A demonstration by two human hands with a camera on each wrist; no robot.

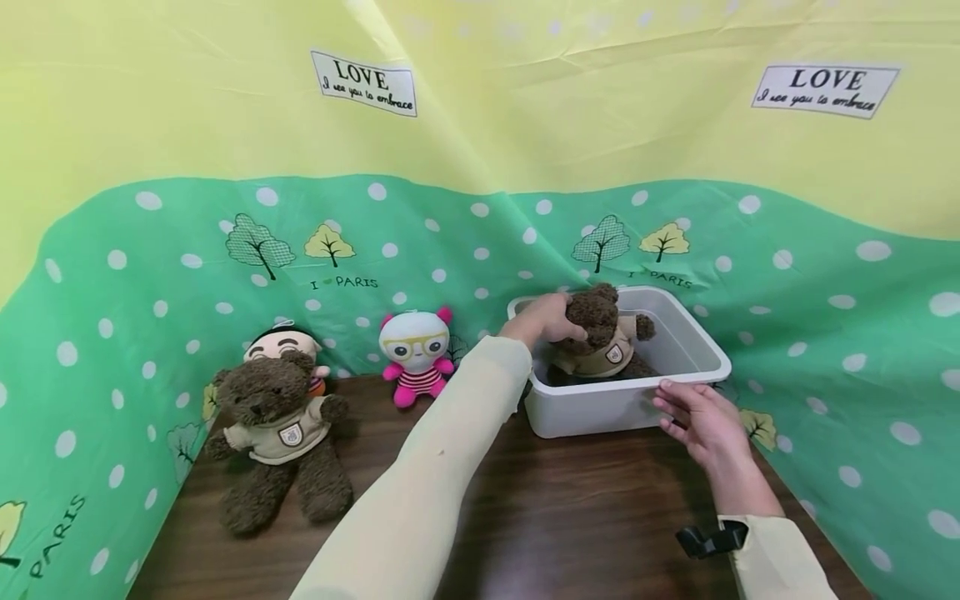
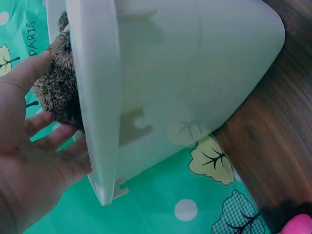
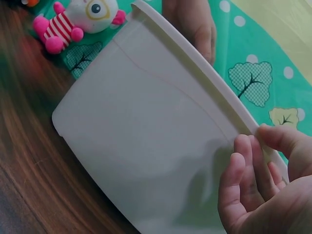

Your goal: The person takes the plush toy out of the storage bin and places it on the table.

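Note:
A brown teddy bear in a beige shirt sits inside a light grey plastic bin, toward its left end. My left hand grips the bear by the head, its thumb across the face. The left wrist view shows the fingers of my left hand around the dark fur, partly hidden by the bin's rim. With my right hand I pinch the bin's front rim near the right corner. In the right wrist view, thumb and fingers of my right hand meet at that rim.
A larger brown teddy bear lies at the left of the dark wooden table, before a black-haired doll. A pink and white plush toy sits against the green dotted cloth behind. A black strap is at my right wrist.

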